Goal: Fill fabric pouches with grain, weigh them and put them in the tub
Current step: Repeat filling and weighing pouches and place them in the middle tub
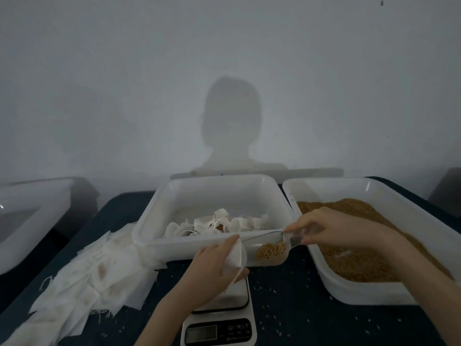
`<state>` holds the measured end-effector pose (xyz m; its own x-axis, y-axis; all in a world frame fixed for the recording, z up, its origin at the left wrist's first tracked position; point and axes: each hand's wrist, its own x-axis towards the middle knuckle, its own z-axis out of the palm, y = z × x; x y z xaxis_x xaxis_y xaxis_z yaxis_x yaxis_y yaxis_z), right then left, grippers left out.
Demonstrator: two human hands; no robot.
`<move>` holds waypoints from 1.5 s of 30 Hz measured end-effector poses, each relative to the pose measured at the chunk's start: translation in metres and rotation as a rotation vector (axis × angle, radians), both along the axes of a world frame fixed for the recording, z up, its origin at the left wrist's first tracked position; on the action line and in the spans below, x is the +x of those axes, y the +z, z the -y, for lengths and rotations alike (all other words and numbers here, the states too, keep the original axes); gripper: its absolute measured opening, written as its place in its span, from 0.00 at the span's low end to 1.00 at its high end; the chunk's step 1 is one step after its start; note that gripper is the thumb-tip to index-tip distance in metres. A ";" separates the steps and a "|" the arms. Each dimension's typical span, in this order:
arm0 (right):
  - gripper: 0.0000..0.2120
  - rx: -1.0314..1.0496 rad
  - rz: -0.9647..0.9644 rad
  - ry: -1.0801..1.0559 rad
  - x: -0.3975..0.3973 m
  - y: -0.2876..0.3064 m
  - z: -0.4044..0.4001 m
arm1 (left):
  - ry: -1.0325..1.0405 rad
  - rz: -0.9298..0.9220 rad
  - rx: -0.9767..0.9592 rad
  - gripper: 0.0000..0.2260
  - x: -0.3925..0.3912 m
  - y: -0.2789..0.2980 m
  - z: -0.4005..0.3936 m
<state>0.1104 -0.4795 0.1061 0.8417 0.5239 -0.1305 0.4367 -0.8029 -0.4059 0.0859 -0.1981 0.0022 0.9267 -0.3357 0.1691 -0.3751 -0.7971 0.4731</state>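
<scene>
My left hand (214,267) grips a white fabric pouch (234,255) with its mouth held open toward the right, just above the scale (219,318). My right hand (331,229) holds the handle of a clear plastic scoop (268,250) with brown grain in it; the scoop's lip touches the pouch mouth. The middle white tub (154,221) holds several filled pouches (217,224). The right white tub (349,288) holds loose brown grain (359,263).
A pile of empty fabric pouches (84,288) lies on the dark table at the left. Another white tub (30,221) stands at the far left. Stray grains dot the tabletop near the scale. A wall rises close behind the tubs.
</scene>
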 end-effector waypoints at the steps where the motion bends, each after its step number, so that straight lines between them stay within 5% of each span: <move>1: 0.17 -0.027 0.019 0.006 0.000 0.001 -0.002 | 0.002 0.006 0.014 0.33 0.000 0.000 0.000; 7: 0.17 -0.177 0.196 0.042 0.004 0.014 -0.018 | 0.088 0.002 -0.029 0.29 0.003 -0.005 0.003; 12: 0.23 -0.509 0.534 0.070 0.005 0.029 -0.045 | 0.153 0.070 -0.086 0.29 0.003 -0.008 0.015; 17: 0.28 -0.589 0.827 0.127 -0.009 0.040 -0.064 | 0.180 0.065 -0.254 0.20 0.003 -0.010 0.025; 30: 0.32 -0.566 0.617 0.058 -0.011 0.033 -0.039 | 0.161 -0.037 -0.312 0.18 0.007 -0.009 0.022; 33: 0.34 -0.585 0.718 0.090 -0.019 0.035 -0.040 | 0.167 -0.048 -0.255 0.19 0.009 -0.011 0.030; 40: 0.18 -0.693 1.114 0.175 -0.027 0.039 -0.076 | 0.303 -0.056 -0.335 0.28 0.015 -0.013 0.047; 45: 0.16 -0.702 1.139 0.132 -0.019 0.032 -0.077 | 0.301 -0.059 -0.283 0.31 0.016 -0.011 0.046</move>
<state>0.0918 -0.4021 0.1382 0.6093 0.7207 0.3306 0.3430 -0.6155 0.7096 0.1019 -0.2437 -0.0084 0.9872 0.0041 0.1594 -0.1106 -0.7028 0.7028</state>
